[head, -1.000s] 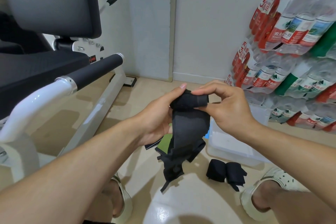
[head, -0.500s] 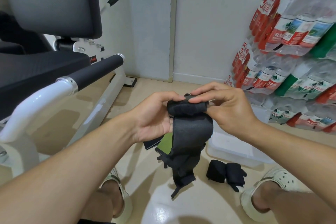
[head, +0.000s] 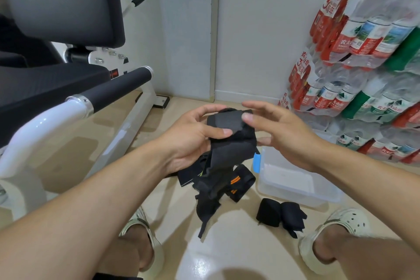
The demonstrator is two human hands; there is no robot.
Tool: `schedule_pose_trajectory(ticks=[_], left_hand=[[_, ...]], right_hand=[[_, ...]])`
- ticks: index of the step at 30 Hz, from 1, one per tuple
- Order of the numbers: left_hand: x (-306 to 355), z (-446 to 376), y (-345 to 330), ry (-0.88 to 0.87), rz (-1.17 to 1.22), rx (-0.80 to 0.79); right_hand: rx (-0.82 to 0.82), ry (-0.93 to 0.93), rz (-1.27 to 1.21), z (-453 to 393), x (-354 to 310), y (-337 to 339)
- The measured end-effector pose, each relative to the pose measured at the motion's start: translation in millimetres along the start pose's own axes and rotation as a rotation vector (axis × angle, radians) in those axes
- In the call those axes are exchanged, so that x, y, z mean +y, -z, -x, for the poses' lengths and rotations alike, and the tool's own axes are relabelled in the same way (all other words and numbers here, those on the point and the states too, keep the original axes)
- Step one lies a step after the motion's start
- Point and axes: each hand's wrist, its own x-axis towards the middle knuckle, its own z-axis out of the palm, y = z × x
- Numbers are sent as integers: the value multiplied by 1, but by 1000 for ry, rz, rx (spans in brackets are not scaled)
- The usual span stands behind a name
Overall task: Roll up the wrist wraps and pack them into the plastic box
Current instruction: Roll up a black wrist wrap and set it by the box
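A black wrist wrap (head: 227,143) is partly rolled at its top, and its loose tail hangs down toward the floor. My left hand (head: 193,138) grips the rolled end, thumb pressed on the front. My right hand (head: 279,134) is beside the roll with fingers spread; the thumb touches the wrap's upper right edge. Two rolled black wraps (head: 280,212) lie on the floor by my right foot. Loose wraps, one with orange stripes (head: 238,183), lie in a heap under my hands. The clear plastic box (head: 293,184) with a blue latch sits on the floor to the right.
A white exercise bench (head: 75,102) with black pads stands at the left. Shrink-wrapped packs of water bottles (head: 363,63) are stacked at the right against the wall. My feet in pale sandals (head: 336,229) rest on the shiny beige floor.
My right hand has let go of its pinch and spread its fingers. The left hand has taken over the roll, and both hands sit lower in view. The striped wrap now shows.
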Motion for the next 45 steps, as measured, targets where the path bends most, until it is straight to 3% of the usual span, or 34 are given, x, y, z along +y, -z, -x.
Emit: schedule_pose_trajectory(ticks=[5,12,23,30,36,41,45], left_hand=[[-4,0,1,-39,-72,-8],[-12,-3,-2,12,-47,-17],[-11,2,-3,85,-167,-139],[-9,1,-3,116,-104,-66],[-6,-1,-3,43,-22,45],[-1,1,-2,-21,-33,59],[-1,1,-2,-56,-54,60]], right_hand=[[-113,-82,18,3,5,-3],[33,48,25,0,7,-6],[-10,124,-13,2,7,-8],[-1,140,24,2,11,-10],[8,55,-52,0,12,-12],[-145,-101,-235,-3,2,-3],[-191,-168,-167,0,4,-7]])
